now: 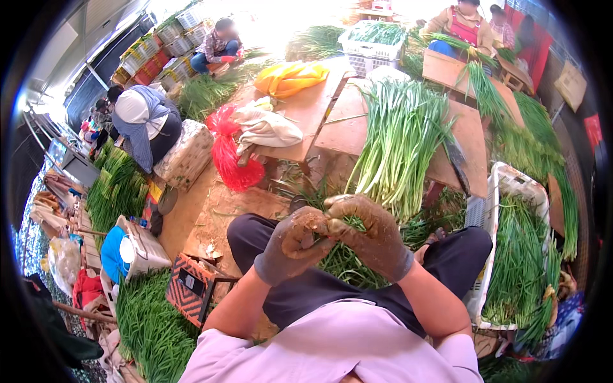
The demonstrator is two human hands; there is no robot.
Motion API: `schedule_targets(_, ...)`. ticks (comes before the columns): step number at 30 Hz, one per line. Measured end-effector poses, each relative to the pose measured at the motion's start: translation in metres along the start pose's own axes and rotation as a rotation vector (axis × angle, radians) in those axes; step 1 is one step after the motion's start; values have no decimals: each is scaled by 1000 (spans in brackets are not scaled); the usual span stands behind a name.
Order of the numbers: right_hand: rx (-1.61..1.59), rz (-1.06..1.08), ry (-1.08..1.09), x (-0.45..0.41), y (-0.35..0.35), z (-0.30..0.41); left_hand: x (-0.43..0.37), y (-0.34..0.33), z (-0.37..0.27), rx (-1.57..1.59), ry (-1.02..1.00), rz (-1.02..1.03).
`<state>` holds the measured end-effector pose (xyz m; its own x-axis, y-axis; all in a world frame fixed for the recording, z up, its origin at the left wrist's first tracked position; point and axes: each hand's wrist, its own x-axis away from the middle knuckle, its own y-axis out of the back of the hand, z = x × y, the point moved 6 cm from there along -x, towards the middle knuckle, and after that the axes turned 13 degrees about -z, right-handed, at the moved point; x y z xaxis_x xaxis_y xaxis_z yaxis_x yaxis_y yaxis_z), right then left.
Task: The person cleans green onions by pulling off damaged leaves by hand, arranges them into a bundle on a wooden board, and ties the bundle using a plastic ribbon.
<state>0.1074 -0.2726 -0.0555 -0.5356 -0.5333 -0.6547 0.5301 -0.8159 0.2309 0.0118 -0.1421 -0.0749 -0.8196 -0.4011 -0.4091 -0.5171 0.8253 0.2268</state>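
Both my hands wear dirt-stained work gloves and meet in front of my lap. My left hand (pixel 299 242) has curled fingers touching the other glove; whether it grips something is not plain. Bits of green leaf show in the curled palm of my right hand (pixel 368 232). Beyond them, a large bunch of long green leafy stalks (pixel 400 143), like garlic chives, lies on a wooden board with its pale ends towards me. A dark-bladed knife (pixel 457 163) rests at the bunch's right. Loose green leaves (pixel 352 268) lie below my hands, between my legs.
A white plastic crate (pixel 495 191) of greens stands at my right. Left are a red mesh bundle (pixel 232 148), an orange-and-black box (pixel 189 287) and a heap of greens (pixel 151 325). Several co-workers sit or crouch farther off, among them a person bending (pixel 143 115) at the left.
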Motion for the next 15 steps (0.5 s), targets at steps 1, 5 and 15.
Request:
schedule_targets(1, -97, -4, -131, 3, 0, -8, -2, -4, -3, -36, -89, 68)
schedule_targets(5, -351, -134, -300, -3, 2, -3, 2, -5, 0, -106, -33, 166)
schedule_targets(15, 238, -27, 210, -4, -4, 10, 0, -13, -6, -174, -140, 155)
